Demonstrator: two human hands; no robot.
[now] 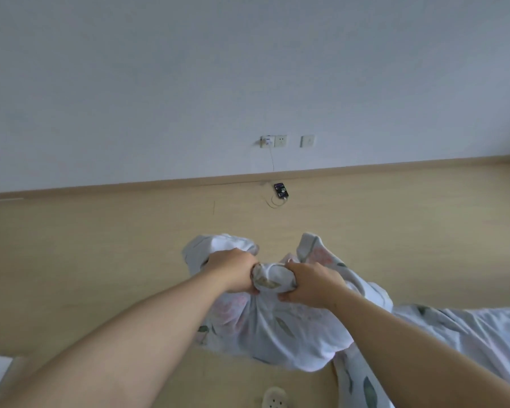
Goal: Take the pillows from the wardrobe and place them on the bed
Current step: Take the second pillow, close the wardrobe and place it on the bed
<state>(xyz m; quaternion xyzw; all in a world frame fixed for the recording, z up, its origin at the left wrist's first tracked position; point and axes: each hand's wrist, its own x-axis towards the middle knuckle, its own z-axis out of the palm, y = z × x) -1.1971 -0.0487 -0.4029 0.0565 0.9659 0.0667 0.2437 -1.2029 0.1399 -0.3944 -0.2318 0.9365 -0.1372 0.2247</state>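
A white pillow (277, 328) with a pale pink flower and green leaf print hangs in the air in front of me, above the floor. My left hand (233, 269) is clenched on the bunched upper edge of the pillow. My right hand (312, 285) grips the same bunched edge just to the right, almost touching the left hand. The bed (468, 334), covered in a matching leaf-print sheet, reaches in from the lower right; the pillow's right side overlaps its edge. The wardrobe is out of view.
Light wooden floor (100, 254) stretches ahead to a white wall. A phone (281, 190) lies on the floor by the skirting, its cable running up to wall sockets (273, 141). A white slipper (274, 400) shows at the bottom edge.
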